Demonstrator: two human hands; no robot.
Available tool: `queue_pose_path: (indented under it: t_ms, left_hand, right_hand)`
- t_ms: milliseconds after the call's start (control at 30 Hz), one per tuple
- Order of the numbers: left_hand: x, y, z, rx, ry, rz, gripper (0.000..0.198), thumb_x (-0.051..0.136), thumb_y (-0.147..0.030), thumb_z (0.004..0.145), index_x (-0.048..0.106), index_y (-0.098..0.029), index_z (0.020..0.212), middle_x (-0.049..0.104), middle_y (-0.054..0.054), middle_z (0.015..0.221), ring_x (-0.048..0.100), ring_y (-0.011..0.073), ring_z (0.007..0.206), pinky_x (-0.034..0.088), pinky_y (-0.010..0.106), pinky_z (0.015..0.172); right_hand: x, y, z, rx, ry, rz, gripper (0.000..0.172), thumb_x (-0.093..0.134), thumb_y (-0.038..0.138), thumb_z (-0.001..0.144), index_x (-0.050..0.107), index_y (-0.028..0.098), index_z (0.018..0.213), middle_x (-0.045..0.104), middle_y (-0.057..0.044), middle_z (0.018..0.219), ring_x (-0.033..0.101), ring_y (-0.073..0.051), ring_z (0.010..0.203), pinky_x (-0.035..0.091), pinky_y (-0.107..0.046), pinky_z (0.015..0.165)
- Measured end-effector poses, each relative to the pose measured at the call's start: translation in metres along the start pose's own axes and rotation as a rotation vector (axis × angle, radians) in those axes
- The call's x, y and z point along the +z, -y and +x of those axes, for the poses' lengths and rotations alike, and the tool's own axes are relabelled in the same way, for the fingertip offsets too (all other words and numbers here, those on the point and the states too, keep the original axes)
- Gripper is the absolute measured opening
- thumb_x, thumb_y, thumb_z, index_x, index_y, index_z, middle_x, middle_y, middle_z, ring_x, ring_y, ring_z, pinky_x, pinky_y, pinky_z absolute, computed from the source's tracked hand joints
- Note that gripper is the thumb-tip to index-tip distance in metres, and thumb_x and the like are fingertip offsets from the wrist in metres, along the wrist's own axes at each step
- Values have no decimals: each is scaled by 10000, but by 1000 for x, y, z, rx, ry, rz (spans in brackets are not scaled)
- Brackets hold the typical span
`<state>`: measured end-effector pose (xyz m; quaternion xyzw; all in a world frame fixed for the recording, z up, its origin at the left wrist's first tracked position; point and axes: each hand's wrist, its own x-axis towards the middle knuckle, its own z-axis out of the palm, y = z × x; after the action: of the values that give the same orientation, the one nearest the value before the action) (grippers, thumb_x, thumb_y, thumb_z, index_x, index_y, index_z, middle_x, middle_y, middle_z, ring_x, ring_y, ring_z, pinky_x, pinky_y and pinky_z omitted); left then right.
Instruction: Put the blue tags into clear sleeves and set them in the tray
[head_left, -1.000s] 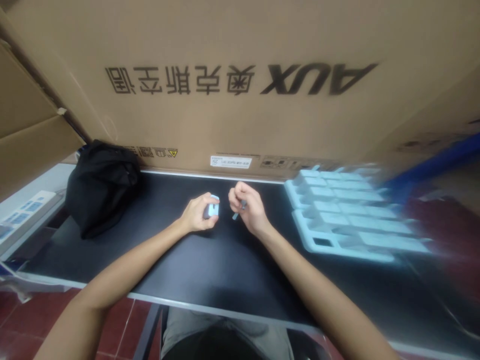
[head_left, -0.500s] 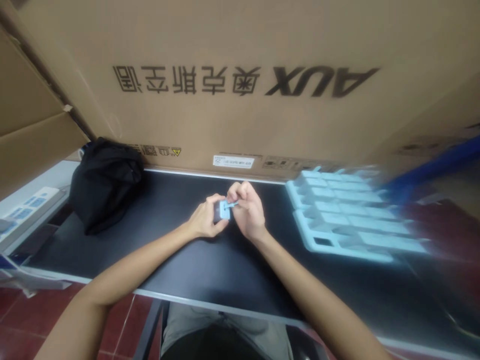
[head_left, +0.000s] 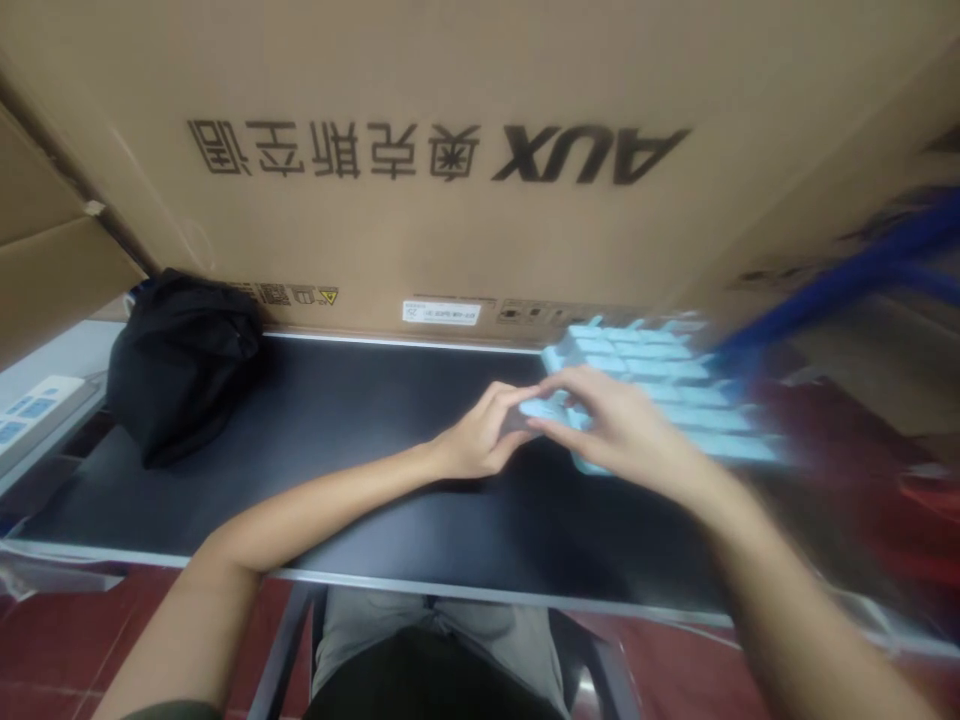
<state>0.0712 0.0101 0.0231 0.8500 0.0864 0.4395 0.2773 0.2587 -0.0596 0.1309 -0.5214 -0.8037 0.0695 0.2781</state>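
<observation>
Clock centred on the small block (head_left: 541,409), a light-blue piece with a darker side toward the left palm; it is held up over the black table (head_left: 360,400), short of the tray. Left hand (head_left: 476,440), at 8 o'clock: half curled, thumb and fingers gripping the block's dark side. Right hand (head_left: 619,425), at 3 o'clock: thumb and forefinger parted by the block's width, tips closed on its light-blue end; fingertips of both hands meet or nearly so. Light-blue tray (head_left: 675,372), at 2 to 3 o'clock, partly behind the right hand; its far edge is blurred. Black bag (head_left: 184,365), at 9 to 10 o'clock. Printed carton (head_left: 450,235), at 11 to 12 o'clock, lettering upside down.
</observation>
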Motion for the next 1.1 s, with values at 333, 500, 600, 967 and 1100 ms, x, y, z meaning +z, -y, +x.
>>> queue_pose_path:
  t_ms: [333, 500, 600, 967, 1100]
  left_hand:
    - [85, 5, 43, -136, 174, -179, 355, 530, -306, 1015, 562, -202, 1352, 706, 97, 1268, 708, 214, 1154, 549, 347, 1052]
    - [98, 12, 45, -191, 200, -72, 373, 551, -357, 1011, 566, -257, 1370, 725, 42, 1287, 718, 189, 1159, 551, 316, 1045]
    - [97, 14, 44, -243, 259, 11, 402, 558, -382, 1015, 551, -295, 1407, 732, 11, 1291, 715, 173, 1176, 551, 298, 1040]
    - [91, 13, 49, -220, 435, 226, 473, 560, -443, 1010, 503, -308, 1460, 763, 10, 1223, 756, 210, 1051, 596, 309, 845]
    - [89, 13, 51, -215, 482, 264, 498, 537, -473, 1016, 465, -316, 1484, 756, 20, 1218, 752, 222, 1054, 591, 304, 816]
  right_hand:
    - [-61, -51, -53, 163, 189, -239, 152, 623, 244, 856, 719, 203, 966, 730, -101, 872, 673, -238, 749, 526, -360, 736]
    - [-51, -72, -63, 190, 190, -270, 173, 590, 218, 856, 711, 204, 979, 749, -113, 910, 693, -247, 779, 535, -362, 760]
    - [-43, -84, -68, 182, 154, -284, 182, 577, 232, 845, 709, 210, 969, 762, -113, 939, 700, -246, 780, 537, -364, 748]
    - [-41, -88, -67, 237, 171, -237, 147, 641, 242, 775, 732, 250, 890, 753, -45, 811, 703, -224, 695, 514, -332, 651]
    - [-40, -91, -63, 247, 188, -175, 113, 646, 250, 777, 727, 240, 856, 732, -39, 754, 689, -208, 656, 519, -318, 635]
